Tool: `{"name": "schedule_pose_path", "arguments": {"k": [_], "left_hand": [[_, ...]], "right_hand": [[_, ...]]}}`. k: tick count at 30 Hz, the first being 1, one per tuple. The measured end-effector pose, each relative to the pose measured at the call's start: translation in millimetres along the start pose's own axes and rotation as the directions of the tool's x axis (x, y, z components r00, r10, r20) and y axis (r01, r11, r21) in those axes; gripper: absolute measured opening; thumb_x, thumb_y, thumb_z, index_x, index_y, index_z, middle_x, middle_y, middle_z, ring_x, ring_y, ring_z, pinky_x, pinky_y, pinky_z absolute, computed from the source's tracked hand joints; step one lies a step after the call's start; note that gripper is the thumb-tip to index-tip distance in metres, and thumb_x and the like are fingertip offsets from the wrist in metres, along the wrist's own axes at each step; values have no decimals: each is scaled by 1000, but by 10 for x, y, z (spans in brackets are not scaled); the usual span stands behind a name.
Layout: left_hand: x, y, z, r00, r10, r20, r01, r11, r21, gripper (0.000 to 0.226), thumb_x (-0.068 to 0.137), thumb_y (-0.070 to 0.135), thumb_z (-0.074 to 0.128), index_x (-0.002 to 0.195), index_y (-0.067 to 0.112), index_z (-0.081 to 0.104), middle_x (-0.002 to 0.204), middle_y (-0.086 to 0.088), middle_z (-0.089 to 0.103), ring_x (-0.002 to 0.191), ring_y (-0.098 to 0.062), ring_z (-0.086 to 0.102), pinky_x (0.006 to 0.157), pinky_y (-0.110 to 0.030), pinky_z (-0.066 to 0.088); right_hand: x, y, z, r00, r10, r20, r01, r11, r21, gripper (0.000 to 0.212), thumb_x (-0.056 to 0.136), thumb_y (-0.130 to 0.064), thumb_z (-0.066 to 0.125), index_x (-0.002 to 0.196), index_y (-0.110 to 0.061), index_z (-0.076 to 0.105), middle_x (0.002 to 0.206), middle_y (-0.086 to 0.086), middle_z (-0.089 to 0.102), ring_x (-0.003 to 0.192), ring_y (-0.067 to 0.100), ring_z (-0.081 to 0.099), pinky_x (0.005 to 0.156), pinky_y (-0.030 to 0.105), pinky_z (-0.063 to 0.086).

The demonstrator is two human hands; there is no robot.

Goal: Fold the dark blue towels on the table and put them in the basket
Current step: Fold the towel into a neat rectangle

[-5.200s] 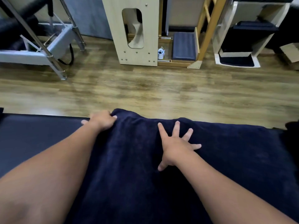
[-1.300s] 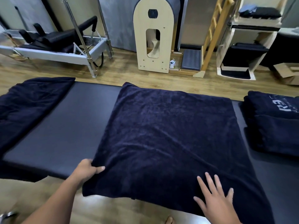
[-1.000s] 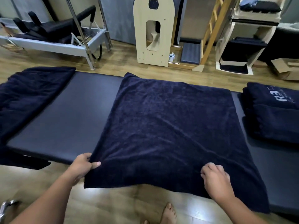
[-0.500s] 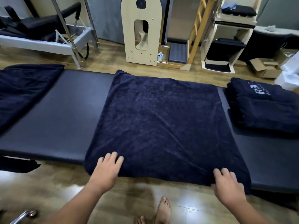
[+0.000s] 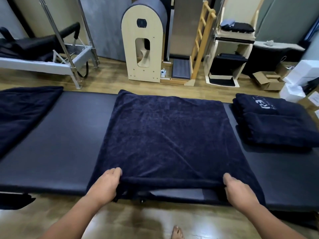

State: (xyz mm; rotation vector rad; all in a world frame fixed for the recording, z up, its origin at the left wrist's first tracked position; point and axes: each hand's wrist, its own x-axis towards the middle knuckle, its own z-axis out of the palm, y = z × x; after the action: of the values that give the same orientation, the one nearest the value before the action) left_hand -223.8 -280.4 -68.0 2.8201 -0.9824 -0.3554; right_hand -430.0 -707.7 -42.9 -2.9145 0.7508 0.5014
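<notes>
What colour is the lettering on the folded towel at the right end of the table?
White, on the dark blue folded towel; the head view shows it near the towel's far edge.

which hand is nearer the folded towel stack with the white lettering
Right. The right hand grips the spread towel's near edge on the side toward the folded stack; the left hand grips the same edge farther away.
</notes>
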Motion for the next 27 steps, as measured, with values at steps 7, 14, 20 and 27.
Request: {"name": "schedule_pose_path", "arguments": {"k": [7, 14, 20, 27], "left_hand": [[626, -290, -529, 974, -84, 211, 65, 993, 100, 35, 83, 7, 48, 114, 24, 47, 107, -2, 64, 101, -28, 62, 81, -38, 48], [1830, -410, -1244, 971, -223, 82, 202, 957, 207, 41, 89, 12, 50, 120, 38, 54, 118, 10, 63, 116, -19, 57, 81, -38, 37], [2796, -408, -1468, 908, -376, -185, 413, 879, 240, 35, 82, 7, 56, 115, 21, 55, 117, -6, 61, 113, -30, 54, 91, -46, 37], [3067, 97, -1246, 990, -140, 28, 117, 908, 402, 43, 79, 24, 57, 121, 17, 49, 122, -9, 49, 115, -33, 49, 87, -44, 45]], "right_hand": [[626, 161, -313, 957, -242, -163, 244, 970, -5, 45, 68, 13, 47, 68, -28, 27, 77, -7, 36, 72, 20, 41, 58, 31, 29], [1776, 310, -666, 919, -239, -314, 243, 970, -25, 40, 66, 15, 60, 65, -24, 53, 83, -9, 55, 71, 16, 44, 53, 40, 49], [2773, 116, -1169, 909, -201, -366, 201, 979, -40, 28, 74, 8, 66, 90, -12, 76, 114, 7, 62, 94, 35, 57, 70, 38, 49], [3181, -324, -1254, 966, -239, -98, 208, 944, -255, 46, 82, -21, 60, 127, -25, 55, 144, 8, 33, 131, 34, 31, 102, 50, 36]]}}
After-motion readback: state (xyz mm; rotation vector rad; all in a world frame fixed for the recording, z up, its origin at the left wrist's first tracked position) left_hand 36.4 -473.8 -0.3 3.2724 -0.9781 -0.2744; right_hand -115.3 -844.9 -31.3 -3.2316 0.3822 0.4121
